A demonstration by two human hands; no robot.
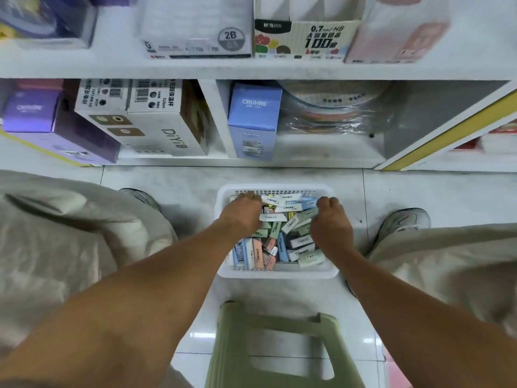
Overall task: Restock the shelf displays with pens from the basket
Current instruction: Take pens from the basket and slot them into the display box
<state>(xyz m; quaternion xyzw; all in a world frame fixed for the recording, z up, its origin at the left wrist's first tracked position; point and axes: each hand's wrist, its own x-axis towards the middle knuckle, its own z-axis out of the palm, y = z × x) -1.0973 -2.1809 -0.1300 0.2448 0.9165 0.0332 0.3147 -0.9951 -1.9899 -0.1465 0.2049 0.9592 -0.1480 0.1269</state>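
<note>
"CRUHRE" on blue box (254, 121); "2B" on white box (195, 29)

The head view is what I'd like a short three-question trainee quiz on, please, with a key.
1. True or false: the white basket stands on the floor.
2. Which hands are inside the basket? A) left only B) right only C) both
3. Fill in: the stool nearest the camera is ____ in colour.

Key: 1. True, in front of the shelf unit. 2. C: left hand and right hand reach among the small boxes. 3. Green.
</note>
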